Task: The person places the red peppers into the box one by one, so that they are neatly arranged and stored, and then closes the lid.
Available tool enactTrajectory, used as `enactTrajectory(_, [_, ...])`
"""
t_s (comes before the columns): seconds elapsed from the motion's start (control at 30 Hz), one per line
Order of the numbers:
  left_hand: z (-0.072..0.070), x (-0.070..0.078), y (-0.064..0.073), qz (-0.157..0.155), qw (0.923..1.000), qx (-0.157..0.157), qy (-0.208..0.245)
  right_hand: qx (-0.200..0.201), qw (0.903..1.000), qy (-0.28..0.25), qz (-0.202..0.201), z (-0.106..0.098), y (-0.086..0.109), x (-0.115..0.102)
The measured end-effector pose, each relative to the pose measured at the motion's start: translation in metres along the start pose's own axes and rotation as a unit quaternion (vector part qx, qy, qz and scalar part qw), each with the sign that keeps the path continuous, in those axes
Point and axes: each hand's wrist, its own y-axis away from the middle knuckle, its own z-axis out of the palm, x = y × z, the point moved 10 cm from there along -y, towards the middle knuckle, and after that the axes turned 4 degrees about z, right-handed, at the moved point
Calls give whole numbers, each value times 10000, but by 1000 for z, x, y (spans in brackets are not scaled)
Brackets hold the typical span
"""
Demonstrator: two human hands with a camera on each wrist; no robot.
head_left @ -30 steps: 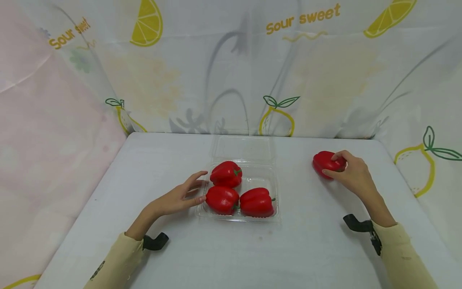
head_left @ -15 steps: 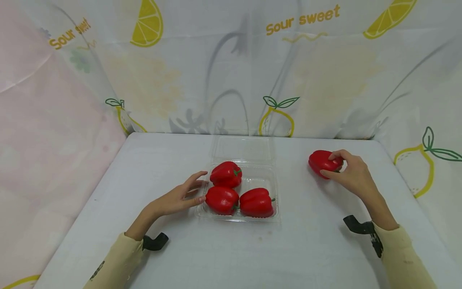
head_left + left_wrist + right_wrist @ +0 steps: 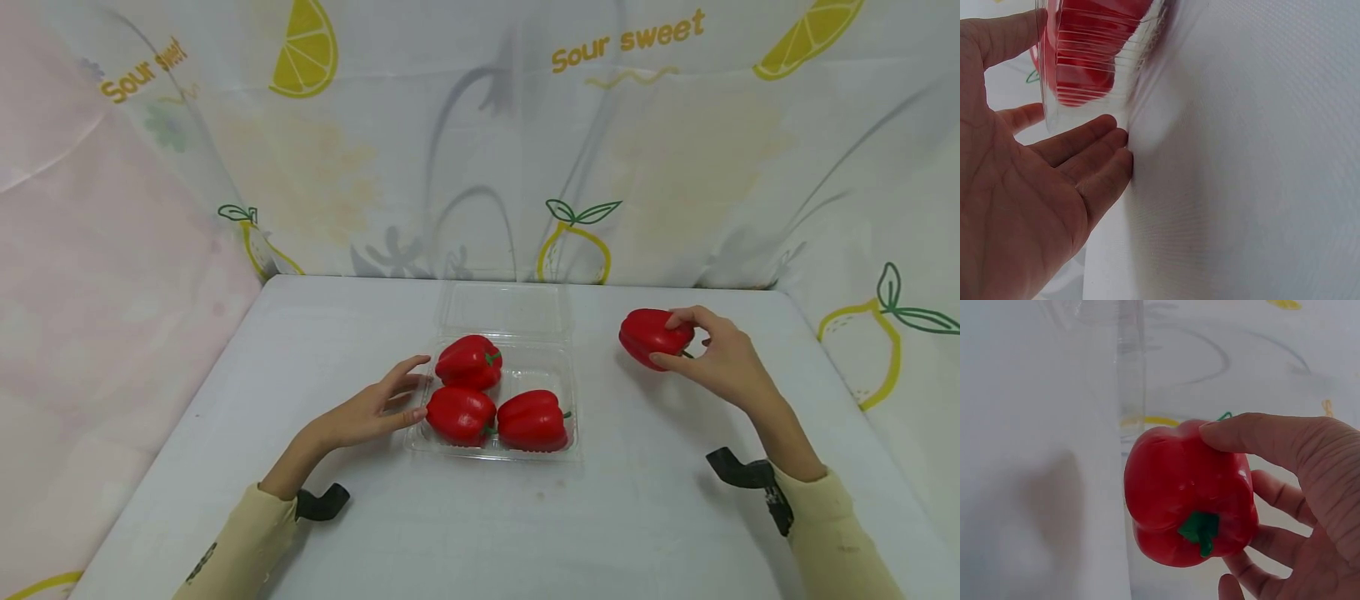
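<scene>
My right hand (image 3: 723,358) grips a red bell pepper (image 3: 651,337) between thumb and fingers, to the right of the clear plastic container (image 3: 546,362). Its green stem (image 3: 1200,531) points back toward the wrist in the right wrist view. Three more red bell peppers lie in the container: a back-left pepper (image 3: 468,363), a front-left pepper (image 3: 459,417) and a front-right pepper (image 3: 532,421). My left hand (image 3: 365,412) rests loosely at the container's left side, fingers extended. In the left wrist view the thumb (image 3: 1016,36) touches the container's rim, with other fingertips low beside its wall.
The container's clear lid (image 3: 504,308) lies folded back behind it. The back-right part of the container shows bare plastic. A white-covered table (image 3: 480,525) spreads around everything, and a printed curtain (image 3: 450,142) hangs behind its far edge.
My right hand has lifted the bell pepper off the table and carried it left, toward the container. The left hand and the peppers in the container stay put.
</scene>
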Motion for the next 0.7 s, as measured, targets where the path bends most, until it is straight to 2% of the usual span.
enactTrajectory(0.7, [0, 2, 1, 1, 10000, -18, -33, -370, 9982, -307, -361, 18, -8, -35])
